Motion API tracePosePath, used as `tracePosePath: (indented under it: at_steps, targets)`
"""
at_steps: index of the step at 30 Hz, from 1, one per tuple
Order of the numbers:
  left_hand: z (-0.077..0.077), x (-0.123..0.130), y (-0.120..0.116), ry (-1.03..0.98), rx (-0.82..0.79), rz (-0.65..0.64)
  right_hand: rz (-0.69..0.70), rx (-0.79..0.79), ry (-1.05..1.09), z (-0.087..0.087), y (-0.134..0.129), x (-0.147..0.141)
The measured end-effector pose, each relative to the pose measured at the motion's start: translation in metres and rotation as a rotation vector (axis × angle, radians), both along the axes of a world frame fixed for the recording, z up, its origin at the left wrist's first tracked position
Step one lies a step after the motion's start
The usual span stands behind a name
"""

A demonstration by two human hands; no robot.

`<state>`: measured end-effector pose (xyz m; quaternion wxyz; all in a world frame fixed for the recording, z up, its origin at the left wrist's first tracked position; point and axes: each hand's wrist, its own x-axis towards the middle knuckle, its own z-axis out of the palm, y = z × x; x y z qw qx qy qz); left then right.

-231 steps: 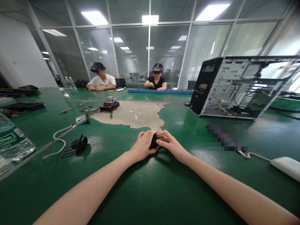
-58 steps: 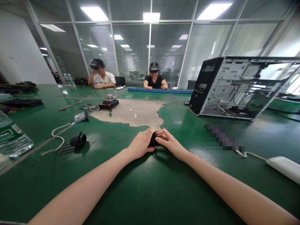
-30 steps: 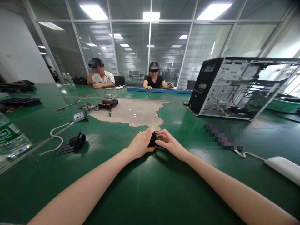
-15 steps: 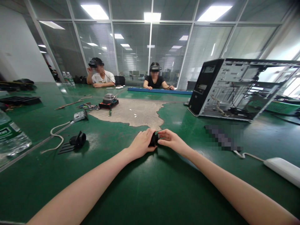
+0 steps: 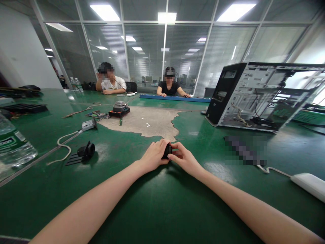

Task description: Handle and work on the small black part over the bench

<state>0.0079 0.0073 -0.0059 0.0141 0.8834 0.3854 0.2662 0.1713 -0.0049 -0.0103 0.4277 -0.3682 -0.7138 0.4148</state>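
A small black part sits between my two hands just above the green table. My left hand is wrapped round it from the left and covers much of it. On the other side, my right hand has its thumb and fingers closed on the part's right end. The part's exact shape is hidden by my fingers. To the left on the table lies another black piece with a round end and flat prongs.
An open computer case stands at the right. A water bottle, a metal bracket with a cord and a cooler-like part are on the left. Two people sit across the table. A white power strip lies far right.
My right hand's fingers have closed in on the black part from the right. My left hand keeps its hold. The whole view has shifted slightly.
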Motion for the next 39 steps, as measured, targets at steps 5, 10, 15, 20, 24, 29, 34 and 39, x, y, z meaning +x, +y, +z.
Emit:
tracePosePath:
  at_steps: [5, 10, 15, 20, 24, 29, 34, 39]
  targets:
    - [-0.003, 0.001, 0.001, -0.028, 0.004, -0.002, -0.047, -0.059, 0.050, -0.004, 0.007, -0.003]
    - [-0.004, 0.000, 0.002, -0.034, 0.006, 0.002, -0.045, -0.067, 0.024, -0.007, 0.010, -0.001]
    - [-0.002, 0.001, 0.000, -0.021, 0.012, 0.012, 0.041, -0.041, 0.063, -0.003, 0.004, 0.000]
    - [-0.002, 0.002, 0.001, -0.031, 0.023, 0.011, 0.006, -0.060, 0.091, -0.002, 0.004, -0.002]
    - [-0.003, 0.002, 0.002, -0.032, 0.024, 0.001, -0.028, -0.059, 0.052, -0.004, 0.008, -0.002]
    - [-0.004, 0.000, 0.001, -0.033, 0.022, 0.009, 0.040, -0.035, 0.043, -0.004, 0.005, 0.000]
    - [-0.004, 0.001, 0.001, -0.032, 0.025, 0.010, 0.064, -0.039, 0.106, -0.002, 0.002, -0.001]
    - [-0.004, 0.002, 0.001, -0.044, 0.024, 0.008, -0.024, -0.067, 0.101, -0.004, 0.008, -0.002]
